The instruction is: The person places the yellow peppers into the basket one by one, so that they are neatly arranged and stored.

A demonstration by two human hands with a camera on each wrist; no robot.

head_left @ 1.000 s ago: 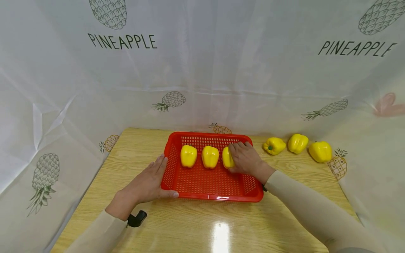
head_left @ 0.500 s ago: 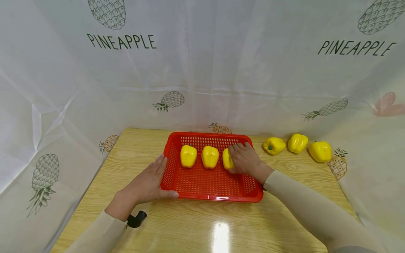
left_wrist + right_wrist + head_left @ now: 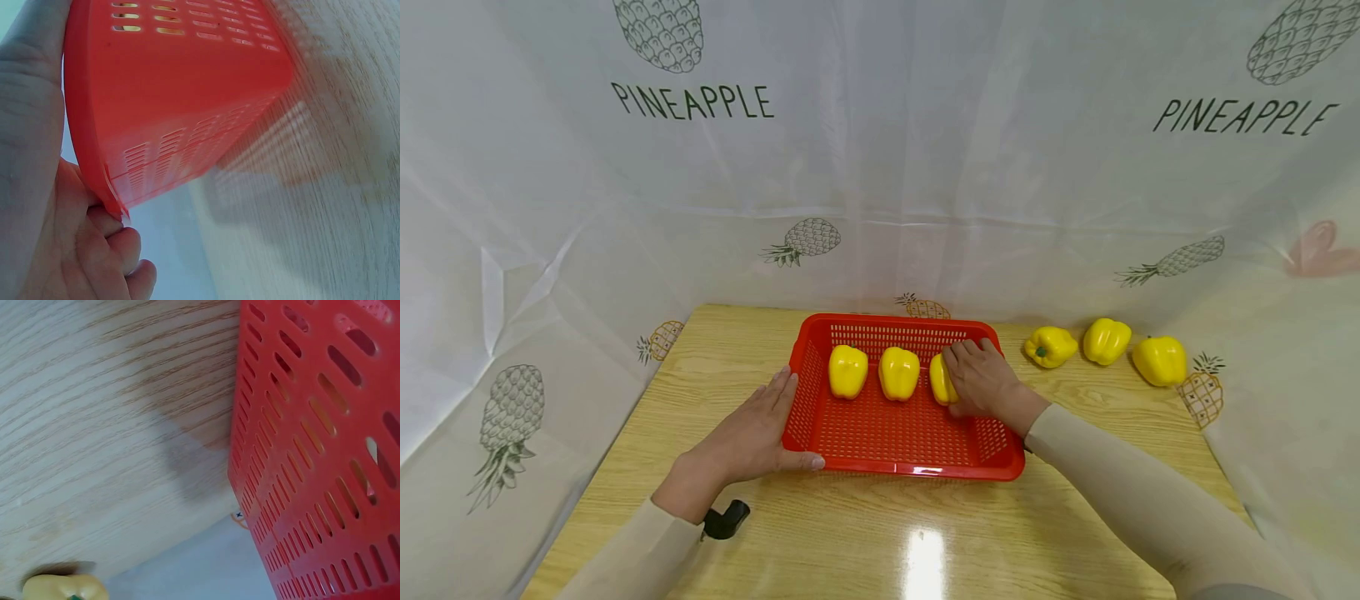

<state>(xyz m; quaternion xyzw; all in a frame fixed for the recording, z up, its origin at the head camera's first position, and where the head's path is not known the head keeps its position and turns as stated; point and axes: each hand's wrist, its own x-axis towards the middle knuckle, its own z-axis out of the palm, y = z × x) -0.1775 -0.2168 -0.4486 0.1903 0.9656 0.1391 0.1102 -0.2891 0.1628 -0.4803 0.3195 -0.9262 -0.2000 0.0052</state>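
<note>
Yellow peppers: two stand in the red basket (image 3: 880, 433), a third pepper (image 3: 938, 379) sits there under the right hand (image 3: 985, 383), its grip curled round it. Three more (image 3: 1105, 340) wait on the worktop (image 3: 850, 533). Left hand (image 3: 745, 437) lies flat-fingered against the basket's side.

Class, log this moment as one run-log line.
left hand: steadies red plastic basket | right hand: grips third yellow bell pepper inside

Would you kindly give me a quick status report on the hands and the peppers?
Left hand flat against red basket rim. Right hand grips third pepper inside basket. Three peppers on table, nothing in the way.
</note>
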